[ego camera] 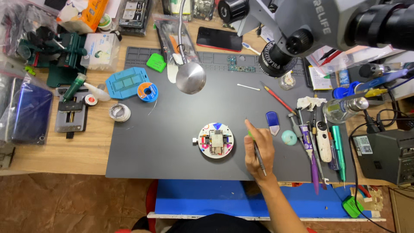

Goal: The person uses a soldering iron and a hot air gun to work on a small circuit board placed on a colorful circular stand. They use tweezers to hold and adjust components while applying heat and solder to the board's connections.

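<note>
thin tool point(257, 152) is gripped pen-like in the closed fingers point(249, 127) of the right hand point(258, 151), tip pointed up-left | round white fixture point(215, 140) with a small board clamped on it is seen just left of the hand, apart from it | both are set on the grey mat point(172, 146) on the surface | left hand is out of view | blue pick point(272, 122) and syringes point(307, 140) are laid to the right

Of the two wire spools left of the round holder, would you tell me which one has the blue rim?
The upper spool, blue-rimmed with an orange centre, beside the blue plate; the lower spool is plain silver-grey.
</note>
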